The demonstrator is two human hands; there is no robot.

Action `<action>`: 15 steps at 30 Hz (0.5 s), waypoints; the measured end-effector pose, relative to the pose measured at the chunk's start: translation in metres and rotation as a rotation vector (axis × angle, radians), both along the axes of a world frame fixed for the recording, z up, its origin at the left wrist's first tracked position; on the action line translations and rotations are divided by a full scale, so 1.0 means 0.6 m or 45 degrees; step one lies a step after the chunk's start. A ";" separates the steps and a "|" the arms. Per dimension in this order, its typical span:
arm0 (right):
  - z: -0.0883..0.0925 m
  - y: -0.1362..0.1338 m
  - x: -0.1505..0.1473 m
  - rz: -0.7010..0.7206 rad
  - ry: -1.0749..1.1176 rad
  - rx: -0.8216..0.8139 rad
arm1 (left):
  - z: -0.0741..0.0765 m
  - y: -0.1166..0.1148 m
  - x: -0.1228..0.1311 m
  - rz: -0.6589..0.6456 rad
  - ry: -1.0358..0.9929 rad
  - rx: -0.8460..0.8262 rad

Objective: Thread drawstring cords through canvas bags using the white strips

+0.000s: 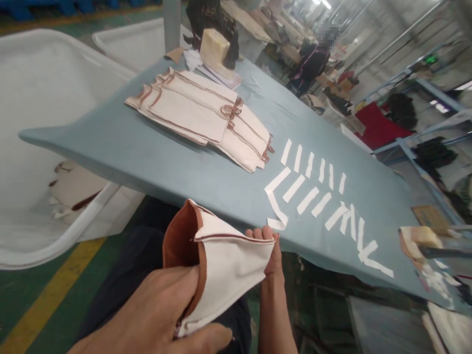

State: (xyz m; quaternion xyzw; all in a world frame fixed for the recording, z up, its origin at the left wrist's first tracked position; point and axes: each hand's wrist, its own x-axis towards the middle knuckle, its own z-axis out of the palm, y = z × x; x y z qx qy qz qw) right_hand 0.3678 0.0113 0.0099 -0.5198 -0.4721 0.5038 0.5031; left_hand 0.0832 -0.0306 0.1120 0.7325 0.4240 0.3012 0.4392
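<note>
A cream fabric pouch (232,265) with brown edging is held in front of me, just off the near edge of the table. Its mouth gapes toward the left and shows a brown lining. My left hand (158,305) grips the mouth edge, its fingers inside the pouch and its thumb on the outside. At the far end, my right hand (273,253) has its fingers curled over a corner of the pouch. Part of that hand is hidden behind the fabric.
On the blue-grey table (165,162) lie a stack of similar cream pieces (195,108), rows of white strips (309,201) and a yellowish block (214,46). White bins (44,88) stand to the left, one with cream pieces (77,189) inside. A person (311,64) is farther back.
</note>
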 end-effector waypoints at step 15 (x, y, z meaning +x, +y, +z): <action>0.098 -0.137 -0.020 0.195 -0.797 0.498 | -0.025 -0.030 0.018 0.070 -0.234 -0.675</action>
